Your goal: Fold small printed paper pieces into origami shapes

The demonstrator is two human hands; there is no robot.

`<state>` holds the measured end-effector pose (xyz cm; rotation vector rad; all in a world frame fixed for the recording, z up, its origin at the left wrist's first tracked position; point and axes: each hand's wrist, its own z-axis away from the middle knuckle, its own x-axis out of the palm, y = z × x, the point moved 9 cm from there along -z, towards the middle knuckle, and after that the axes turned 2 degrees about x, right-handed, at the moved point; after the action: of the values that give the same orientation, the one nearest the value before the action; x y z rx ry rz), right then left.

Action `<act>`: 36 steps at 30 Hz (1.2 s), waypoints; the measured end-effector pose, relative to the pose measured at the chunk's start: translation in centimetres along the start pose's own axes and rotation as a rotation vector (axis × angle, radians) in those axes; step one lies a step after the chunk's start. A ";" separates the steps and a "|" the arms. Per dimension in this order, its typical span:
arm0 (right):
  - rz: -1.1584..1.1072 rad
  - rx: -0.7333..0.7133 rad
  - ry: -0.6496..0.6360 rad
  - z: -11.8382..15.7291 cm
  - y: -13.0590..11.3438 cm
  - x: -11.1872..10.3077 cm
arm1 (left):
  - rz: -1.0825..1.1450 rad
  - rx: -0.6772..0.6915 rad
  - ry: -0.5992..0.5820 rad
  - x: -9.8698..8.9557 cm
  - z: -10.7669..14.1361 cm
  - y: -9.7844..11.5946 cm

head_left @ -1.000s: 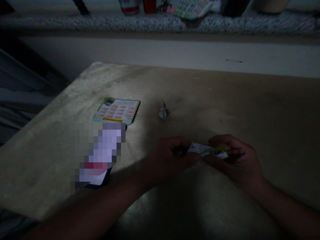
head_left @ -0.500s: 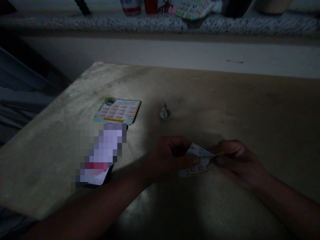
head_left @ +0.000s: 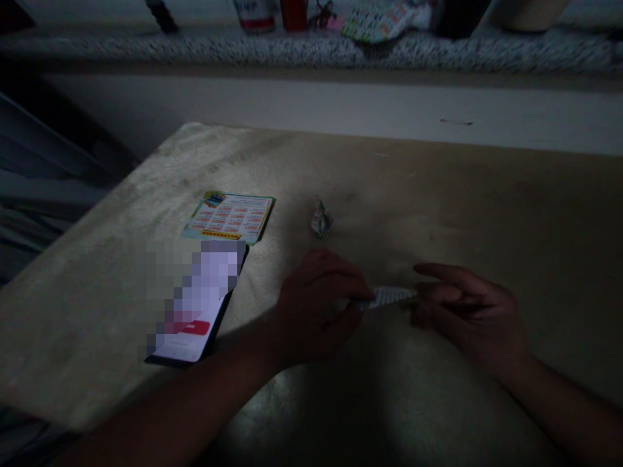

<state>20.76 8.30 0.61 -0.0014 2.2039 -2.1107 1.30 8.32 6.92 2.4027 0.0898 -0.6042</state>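
Note:
Between my hands, above the table, is a small folded piece of printed paper (head_left: 393, 297), seen nearly edge-on as a narrow strip. My left hand (head_left: 324, 308) pinches its left end between thumb and fingers. At the right end, the thumb and bent fingers of my right hand (head_left: 467, 311) close on the paper's tip, while the index finger stretches out above it. Dim light and some blur hide the exact folds. Beyond my left hand, a small folded paper shape (head_left: 322, 220) with printed sides stands on the table.
A stack of printed cards (head_left: 231, 217) lies at the left on the table (head_left: 413, 188). Closer to me is a phone (head_left: 207, 298) with a lit, partly pixelated screen, near my left forearm. Along the back runs a speckled stone ledge (head_left: 302, 52) holding several items, including a red container (head_left: 294, 14).
The paper has turned from showing its broad printed faces to a thin strip. My left hand has shifted its grip to the left end, and my right index finger has lifted away.

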 end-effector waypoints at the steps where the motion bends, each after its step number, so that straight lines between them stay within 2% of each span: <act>1: 0.001 -0.011 -0.043 0.1 -0.1 0.5 | -0.006 0.014 -0.016 0.2 0.0 0.1; 3: 0.022 -0.053 -0.106 0.1 -0.7 1.3 | 0.002 0.036 -0.049 0.7 0.1 0.3; 5: 0.059 -0.109 -0.106 0.2 -1.3 1.5 | -0.026 0.023 -0.055 1.0 0.2 0.2; 10: 0.236 -0.225 0.117 0.9 -2.2 -0.4 | -0.201 -0.123 0.117 -0.5 0.6 -0.3; 13: 0.358 -0.311 0.169 1.5 -2.8 -0.8 | 0.055 -0.321 0.055 0.2 1.3 -2.0; 17: 0.475 -0.458 0.108 1.8 -4.1 0.2 | 0.612 -0.796 -0.139 4.6 4.3 -5.0; 19: 0.499 -0.552 0.034 2.0 -4.8 1.2 | 0.835 -0.956 -0.147 6.5 5.5 -5.3; 21: 0.502 -0.642 -0.029 2.2 -5.3 2.0 | 0.934 -1.054 -0.124 7.6 6.2 -5.4; 25: 0.489 -0.699 -0.098 2.3 -5.4 2.7 | 0.887 -1.090 -0.080 7.5 6.2 -5.6; 31: 0.399 -0.596 -0.145 1.8 -4.4 2.6 | 0.745 -1.004 -0.176 6.8 5.5 -5.0; 36: 0.308 -0.488 -0.126 1.2 -3.8 2.3 | 0.621 -0.964 -0.195 6.3 5.5 -5.0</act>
<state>18.30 6.76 4.18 0.1554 2.3958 -1.3486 3.68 8.37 -2.51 1.3209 -0.3600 -0.3612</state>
